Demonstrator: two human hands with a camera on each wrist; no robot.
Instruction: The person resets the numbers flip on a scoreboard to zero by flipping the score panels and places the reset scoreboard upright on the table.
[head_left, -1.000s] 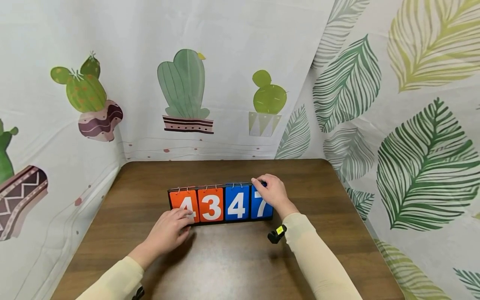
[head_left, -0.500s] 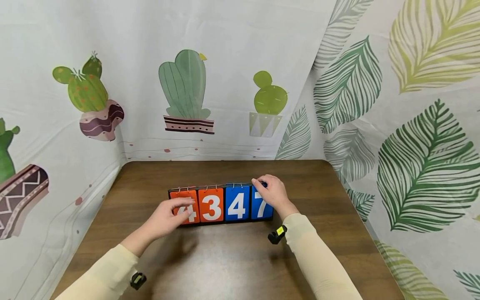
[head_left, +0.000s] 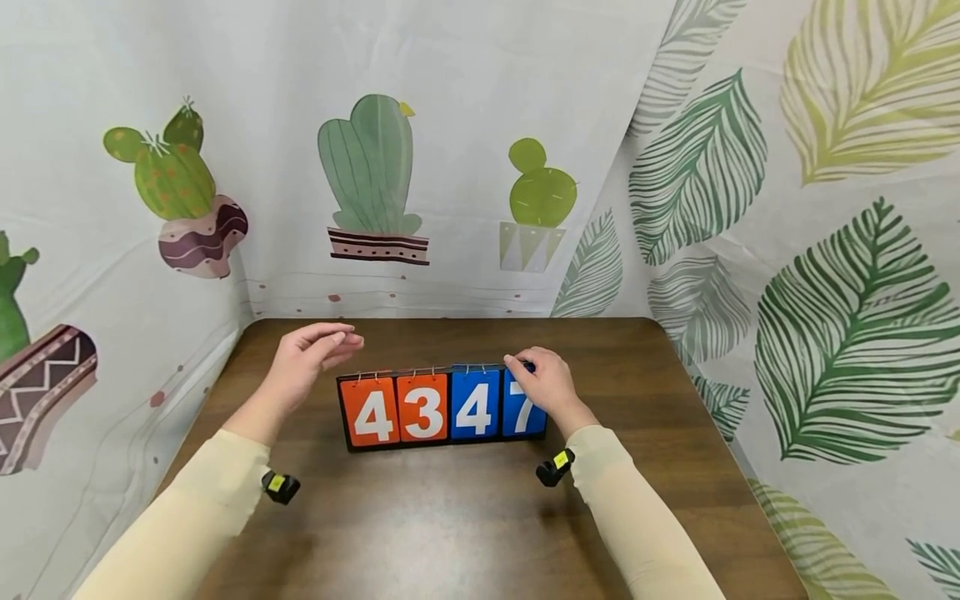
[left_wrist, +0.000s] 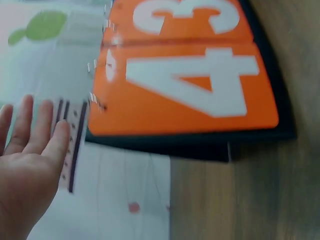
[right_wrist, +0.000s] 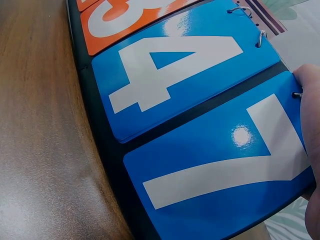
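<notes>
The board [head_left: 447,408], gripped by the right hand [head_left: 550,383], should be held still; nothing is held by the left hand [head_left: 302,360].

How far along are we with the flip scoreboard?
Looks done: the flip scoreboard stands on the table, its orange cards showing 4 and 3, its blue cards 4 and 7. In hand: the right hand holds its top right corner; the left hand holds nothing. Remaining: probably letting go on the right; whether more cards need turning I can't tell.
</notes>
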